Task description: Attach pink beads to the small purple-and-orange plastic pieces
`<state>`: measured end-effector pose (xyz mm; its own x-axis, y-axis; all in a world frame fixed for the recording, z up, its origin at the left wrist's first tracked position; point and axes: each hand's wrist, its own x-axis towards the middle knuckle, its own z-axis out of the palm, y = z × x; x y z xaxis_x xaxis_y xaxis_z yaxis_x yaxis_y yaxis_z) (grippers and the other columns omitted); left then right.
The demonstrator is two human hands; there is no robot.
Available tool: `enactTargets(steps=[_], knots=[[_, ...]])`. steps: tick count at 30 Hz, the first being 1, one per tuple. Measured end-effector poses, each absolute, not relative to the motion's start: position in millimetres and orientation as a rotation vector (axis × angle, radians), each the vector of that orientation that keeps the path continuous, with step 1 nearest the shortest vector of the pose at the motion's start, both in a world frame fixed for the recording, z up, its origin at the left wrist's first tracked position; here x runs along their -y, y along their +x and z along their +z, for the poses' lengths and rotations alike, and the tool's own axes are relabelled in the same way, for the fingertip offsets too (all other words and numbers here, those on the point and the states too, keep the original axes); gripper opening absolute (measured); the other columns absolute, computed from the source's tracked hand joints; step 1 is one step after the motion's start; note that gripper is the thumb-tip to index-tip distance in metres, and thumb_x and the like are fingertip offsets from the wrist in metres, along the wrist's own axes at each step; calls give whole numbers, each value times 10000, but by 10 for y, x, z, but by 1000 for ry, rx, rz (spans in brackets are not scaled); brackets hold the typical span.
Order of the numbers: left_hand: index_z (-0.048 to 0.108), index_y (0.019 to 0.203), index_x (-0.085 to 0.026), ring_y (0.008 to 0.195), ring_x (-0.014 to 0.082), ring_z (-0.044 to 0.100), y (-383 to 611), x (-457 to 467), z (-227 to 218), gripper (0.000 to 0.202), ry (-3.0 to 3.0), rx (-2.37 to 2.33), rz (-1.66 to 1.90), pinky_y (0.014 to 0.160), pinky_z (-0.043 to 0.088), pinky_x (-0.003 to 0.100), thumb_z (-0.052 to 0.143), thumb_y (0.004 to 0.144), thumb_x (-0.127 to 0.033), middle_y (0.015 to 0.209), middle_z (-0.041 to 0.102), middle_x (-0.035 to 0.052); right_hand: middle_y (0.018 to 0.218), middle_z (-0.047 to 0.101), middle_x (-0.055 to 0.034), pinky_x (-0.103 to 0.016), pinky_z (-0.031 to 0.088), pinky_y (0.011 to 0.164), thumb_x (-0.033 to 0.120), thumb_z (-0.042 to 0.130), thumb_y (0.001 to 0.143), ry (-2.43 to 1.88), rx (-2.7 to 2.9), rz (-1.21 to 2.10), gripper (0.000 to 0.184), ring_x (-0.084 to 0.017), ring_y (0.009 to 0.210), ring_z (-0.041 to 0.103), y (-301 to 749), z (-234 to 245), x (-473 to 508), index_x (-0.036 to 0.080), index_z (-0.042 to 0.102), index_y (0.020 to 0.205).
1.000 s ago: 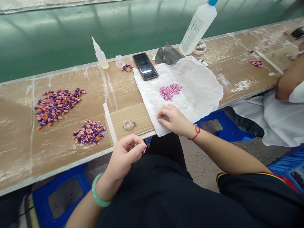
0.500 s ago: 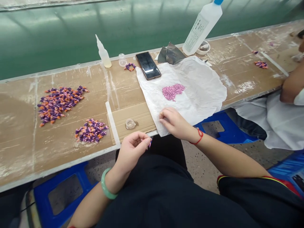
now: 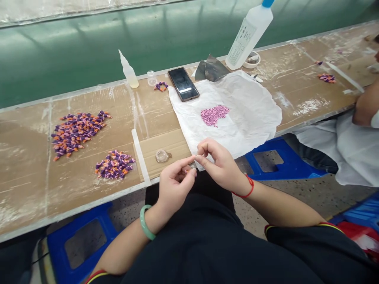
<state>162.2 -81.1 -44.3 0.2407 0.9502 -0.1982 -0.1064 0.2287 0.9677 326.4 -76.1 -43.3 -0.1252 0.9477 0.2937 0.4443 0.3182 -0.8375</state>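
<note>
My left hand [image 3: 174, 183] is closed in a pinch on a small colourful piece [image 3: 186, 171], mostly hidden by the fingers; its visible bits look orange and pink. Thumb and forefinger pressed together, my right hand [image 3: 217, 163] meets the tip of my left forefinger; whatever it pinches is too small to make out. Beyond it, a heap of tiny pink pieces [image 3: 213, 115] lies on a white cloth or paper sheet [image 3: 251, 102]. A small clear round dish [image 3: 161, 156] sits on cardboard just past my left hand.
Two piles of purple-and-orange pieces, a larger one [image 3: 78, 132] and a smaller one [image 3: 115, 165], lie on the left. Farther back stand a small nozzle bottle [image 3: 130, 75], a phone [image 3: 183, 83] and a large white bottle [image 3: 248, 35]. Another person's arm [image 3: 367, 104] is at right.
My right hand has come back from the white sheet toward me, and its fingertips now meet my left hand's. My left hand has shifted slightly right, still pinching.
</note>
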Motion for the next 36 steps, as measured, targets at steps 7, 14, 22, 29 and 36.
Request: enactTargets(steps=[7,14,22,29,36], knots=[[725,851,-142,455,43,377,1590,748,-369,242,680,-893,839,429,258,183,806,685,-299,568,542,-43,1087,627,-69,-403,537,845,112,553,922,-994,1808,444,187,-207,1016,605,3268,-459,775,259,660,967],[683,728,-133,455,41,379,1621,726,-270,230,635,-883,847,427,258,178,822,659,-302,551,528,-36,1204,623,-74,-378,583,817,292,648,898,-1032,1237,1157,105,-190,960,645,3120,-492,875,219,624,826],[682,721,-166,500,84,446,1616,761,-260,173,995,-1023,976,504,390,228,769,747,-314,550,543,-40,1069,590,-51,-326,560,762,294,728,784,-1049,919,1314,138,-163,881,602,2971,-482,922,205,632,742],[650,672,-157,538,90,482,1608,773,-225,121,1179,-1079,992,513,394,218,695,763,-223,615,592,-14,878,583,-6,-285,510,717,213,707,800,-1027,911,1255,72,-137,790,574,2942,-486,997,224,671,738],[591,656,-165,436,47,333,1534,755,-241,220,850,-915,743,432,281,200,755,699,-305,529,494,-56,789,637,-8,-283,487,685,183,575,881,-1119,1431,1197,89,-141,732,582,3207,-239,927,195,649,834]])
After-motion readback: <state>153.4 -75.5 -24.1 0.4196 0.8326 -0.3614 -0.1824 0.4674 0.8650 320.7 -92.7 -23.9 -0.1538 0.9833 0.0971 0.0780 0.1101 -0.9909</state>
